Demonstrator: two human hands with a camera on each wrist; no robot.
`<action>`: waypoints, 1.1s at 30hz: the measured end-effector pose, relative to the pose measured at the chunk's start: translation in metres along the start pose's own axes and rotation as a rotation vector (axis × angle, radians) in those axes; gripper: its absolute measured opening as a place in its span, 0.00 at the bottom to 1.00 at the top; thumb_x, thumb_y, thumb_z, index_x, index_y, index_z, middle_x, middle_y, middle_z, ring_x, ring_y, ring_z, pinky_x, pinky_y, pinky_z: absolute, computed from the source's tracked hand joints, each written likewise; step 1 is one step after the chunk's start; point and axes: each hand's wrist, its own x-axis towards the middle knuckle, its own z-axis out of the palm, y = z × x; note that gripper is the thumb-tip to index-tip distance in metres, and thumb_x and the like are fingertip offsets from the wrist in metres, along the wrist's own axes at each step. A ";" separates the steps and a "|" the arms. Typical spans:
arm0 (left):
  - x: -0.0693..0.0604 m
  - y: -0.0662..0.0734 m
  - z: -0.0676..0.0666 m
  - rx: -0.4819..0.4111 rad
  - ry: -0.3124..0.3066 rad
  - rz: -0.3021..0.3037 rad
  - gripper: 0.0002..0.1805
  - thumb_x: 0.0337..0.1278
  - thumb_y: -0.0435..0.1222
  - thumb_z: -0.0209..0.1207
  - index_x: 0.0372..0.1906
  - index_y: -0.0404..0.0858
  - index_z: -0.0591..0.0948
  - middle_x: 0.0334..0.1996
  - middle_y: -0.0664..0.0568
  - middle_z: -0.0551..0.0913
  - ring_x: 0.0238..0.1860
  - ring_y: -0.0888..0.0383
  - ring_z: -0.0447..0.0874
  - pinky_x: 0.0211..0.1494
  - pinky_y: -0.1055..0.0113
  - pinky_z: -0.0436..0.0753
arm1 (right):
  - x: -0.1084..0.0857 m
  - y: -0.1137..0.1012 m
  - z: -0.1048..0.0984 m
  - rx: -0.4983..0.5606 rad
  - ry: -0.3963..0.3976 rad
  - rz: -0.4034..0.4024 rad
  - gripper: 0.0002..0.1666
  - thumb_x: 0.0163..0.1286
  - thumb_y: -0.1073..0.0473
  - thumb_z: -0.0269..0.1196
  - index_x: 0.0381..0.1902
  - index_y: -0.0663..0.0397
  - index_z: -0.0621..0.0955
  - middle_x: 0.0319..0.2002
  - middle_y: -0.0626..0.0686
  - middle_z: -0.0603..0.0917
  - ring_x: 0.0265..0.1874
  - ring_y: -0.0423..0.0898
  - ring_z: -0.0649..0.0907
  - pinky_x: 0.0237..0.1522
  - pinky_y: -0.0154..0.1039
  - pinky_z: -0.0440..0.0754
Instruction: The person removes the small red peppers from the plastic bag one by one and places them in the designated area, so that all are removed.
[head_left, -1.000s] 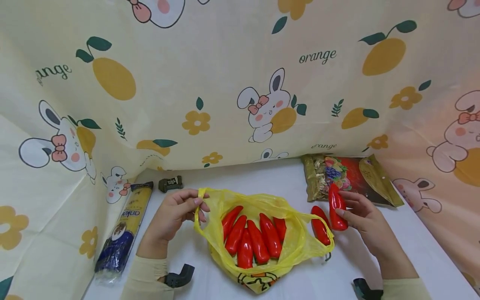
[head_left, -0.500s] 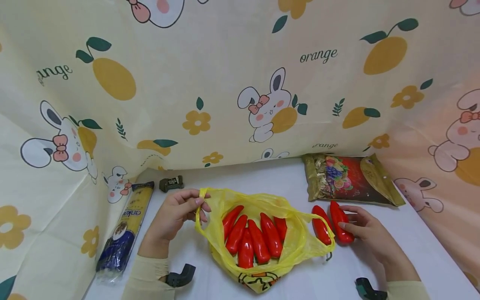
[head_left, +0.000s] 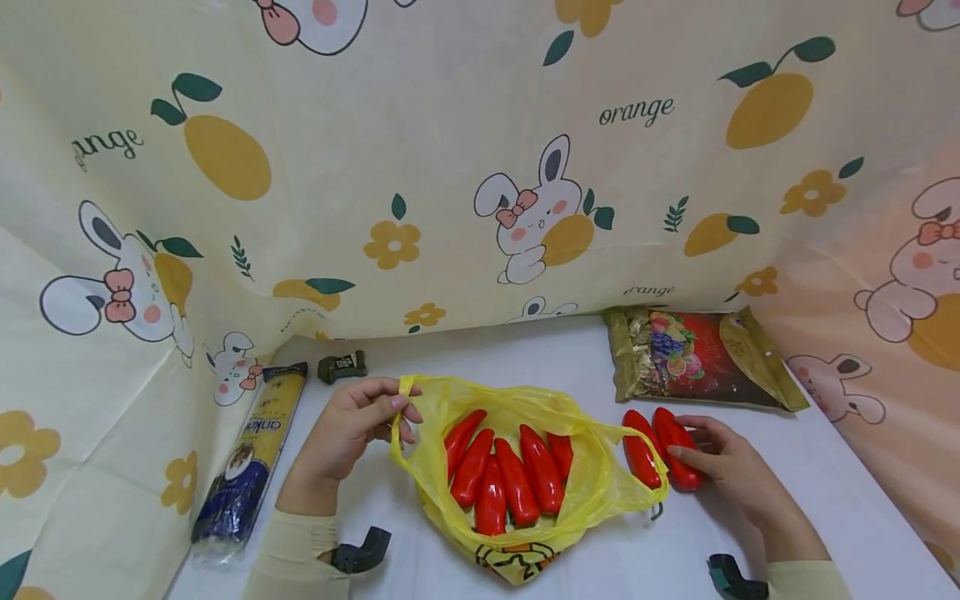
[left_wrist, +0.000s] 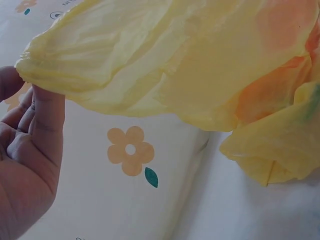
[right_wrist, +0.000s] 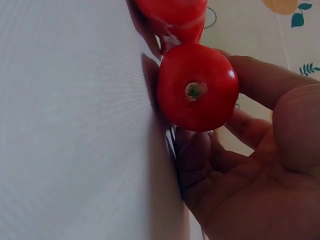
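A yellow plastic bag (head_left: 592, 521) stands wide at its mouth in the middle of the table, with several red chili peppers (head_left: 514, 483) inside. My left hand (head_left: 358, 425) pinches one handle of it, thumb against fingers. To the right of the bag my right hand (head_left: 723, 457) grips a glossy red pepper (head_left: 677, 450) that lies on the table. Its round end with a small stem scar faces the right wrist view, where the thumb and fingers hold its side. Close beside it rests another red pepper (head_left: 637, 446), partly behind the bag's right handle, with a dark stem.
A gold and red food packet (head_left: 701, 358) lies at the back right. On the left is a long yellow and blue packet (head_left: 251, 462), and a small dark wrapped piece (head_left: 342, 367) sits near the back. A patterned curtain (head_left: 450, 208) rises behind the table (head_left: 600, 567).
My right hand has brought its red pepper down onto the table next to the other one, then slightly left. The left hand and the bag have stayed in place.
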 end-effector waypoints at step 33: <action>0.000 0.001 0.000 0.004 -0.001 0.007 0.16 0.84 0.29 0.55 0.59 0.17 0.80 0.38 0.42 0.90 0.31 0.53 0.91 0.39 0.59 0.92 | -0.042 -0.056 -0.006 0.046 0.247 -0.433 0.26 0.87 0.55 0.60 0.75 0.58 0.74 0.59 0.46 0.81 0.47 0.39 0.86 0.45 0.34 0.88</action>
